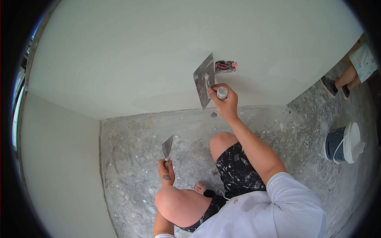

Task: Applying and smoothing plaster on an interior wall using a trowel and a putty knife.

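The fingers of the right hand (225, 100) are curled round the handle of a wide steel trowel (200, 77), bunched close together, with the fingertips up against the mount on the back of the blade and the handle's round, whitened end poking out of the fist. The blade stands on the far side of those fingers and a little to the left, tilted, its right edge just beside a cut-out full of coloured wires (226, 66) in the pale wall (139, 59); whether its whole face lies flat on the wall I can't tell. Lower and to the left, the left hand (166, 174) has its fingers folded round the grip of a small putty knife (167, 147), whose blade points up and away from the knuckles, over the floor and well apart from the trowel. That hand is just beyond the left knee (174, 202) of the squatting person, who wears a white shirt (254, 214) and black shorts (240, 170) flecked with white. Around them spreads a grey, spattered floor (278, 139). Off to the right is a white bucket (352, 139) with a dark band, and beyond it, the legs (347, 76) of another person.
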{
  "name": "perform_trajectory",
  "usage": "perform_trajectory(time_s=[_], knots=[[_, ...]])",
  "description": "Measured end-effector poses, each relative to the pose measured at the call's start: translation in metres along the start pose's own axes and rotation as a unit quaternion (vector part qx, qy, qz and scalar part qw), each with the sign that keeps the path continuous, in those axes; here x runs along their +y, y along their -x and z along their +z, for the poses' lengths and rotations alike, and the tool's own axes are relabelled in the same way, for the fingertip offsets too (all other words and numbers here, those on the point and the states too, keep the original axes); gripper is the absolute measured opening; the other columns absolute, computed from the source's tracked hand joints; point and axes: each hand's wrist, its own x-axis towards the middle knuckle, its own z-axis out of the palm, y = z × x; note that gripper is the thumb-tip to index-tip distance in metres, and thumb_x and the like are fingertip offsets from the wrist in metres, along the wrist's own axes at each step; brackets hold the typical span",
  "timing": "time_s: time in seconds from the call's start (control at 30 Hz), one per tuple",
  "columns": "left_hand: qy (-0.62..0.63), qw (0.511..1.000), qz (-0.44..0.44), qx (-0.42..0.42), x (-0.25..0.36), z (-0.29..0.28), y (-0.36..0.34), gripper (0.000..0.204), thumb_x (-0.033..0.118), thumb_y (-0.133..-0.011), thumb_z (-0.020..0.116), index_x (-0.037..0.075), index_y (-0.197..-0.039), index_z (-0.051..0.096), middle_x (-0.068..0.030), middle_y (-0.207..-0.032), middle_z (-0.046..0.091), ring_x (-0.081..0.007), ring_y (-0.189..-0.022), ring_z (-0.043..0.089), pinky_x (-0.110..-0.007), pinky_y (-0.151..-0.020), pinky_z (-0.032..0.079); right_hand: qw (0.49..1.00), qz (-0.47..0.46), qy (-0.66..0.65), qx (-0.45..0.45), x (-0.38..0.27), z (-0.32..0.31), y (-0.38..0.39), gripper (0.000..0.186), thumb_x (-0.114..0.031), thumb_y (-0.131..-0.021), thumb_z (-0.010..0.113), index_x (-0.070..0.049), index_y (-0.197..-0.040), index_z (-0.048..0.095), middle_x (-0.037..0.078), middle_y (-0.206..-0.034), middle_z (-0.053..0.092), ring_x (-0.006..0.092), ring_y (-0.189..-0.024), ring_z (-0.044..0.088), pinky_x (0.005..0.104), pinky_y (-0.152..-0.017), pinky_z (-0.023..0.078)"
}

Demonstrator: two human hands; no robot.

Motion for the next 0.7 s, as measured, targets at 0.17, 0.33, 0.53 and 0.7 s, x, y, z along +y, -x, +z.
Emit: perform_trajectory(time_s=[0.17, 0.33, 0.53, 0.7], knots=[[0.006, 0.999, -0.023, -0.021, -0.004, 0.006, 0.002, 0.02, 0.016, -0.097, 0.064, 0.003, -0.107, 0.054, -0.0111, -0.08, 0.064, -0.0177, -0.068, 0.057, -0.033, -0.065, 0.047, 0.999, -0.018, 0.005, 0.034, 0.008, 0.008, 0.001, 0.016, -0.013, -0.086, 0.078, -0.001, -0.091, 0.068, 0.008, -0.083, 0.071, 0.0133, -0.073, 0.065, 0.0289, -0.068, 0.052], [0.037, 0.998, -0.052, -0.02, -0.012, 0.013, 0.007, 0.02, 0.017, -0.097, 0.064, 0.003, -0.107, 0.053, -0.0102, -0.08, 0.064, -0.0167, -0.068, 0.057, -0.032, -0.065, 0.048, 0.982, -0.125, 0.091, 0.112, 0.011, 0.054, 0.005, 0.019, -0.014, -0.082, 0.078, -0.004, -0.09, 0.064, 0.011, -0.086, 0.066, 0.0279, -0.077, 0.066, 0.0365, -0.069, 0.052], [0.091, 0.993, -0.076, 0.015, -0.027, 0.006, 0.023, 0.019, 0.016, -0.097, 0.064, 0.003, -0.106, 0.052, -0.0066, -0.08, 0.062, -0.013, -0.067, 0.056, -0.03, -0.064, 0.048, 0.978, -0.127, 0.11, 0.123, -0.005, 0.172, 0.023, 0.023, -0.019, -0.082, 0.079, -0.007, -0.093, 0.063, 0.01, -0.089, 0.062, 0.0329, -0.08, 0.063, 0.0421, -0.066, 0.05], [0.142, 0.983, -0.099, 0.059, -0.044, -0.007, 0.049, 0.018, 0.014, -0.097, 0.064, 0.004, -0.104, 0.051, -0.004, -0.08, 0.059, -0.01, -0.067, 0.054, -0.027, -0.064, 0.046, 0.995, -0.087, 0.034, 0.036, -0.025, 0.156, 0.037, 0.02, -0.015, -0.084, 0.078, -0.004, -0.094, 0.065, 0.013, -0.09, 0.065, 0.0305, -0.081, 0.066, 0.0375, -0.071, 0.052]])
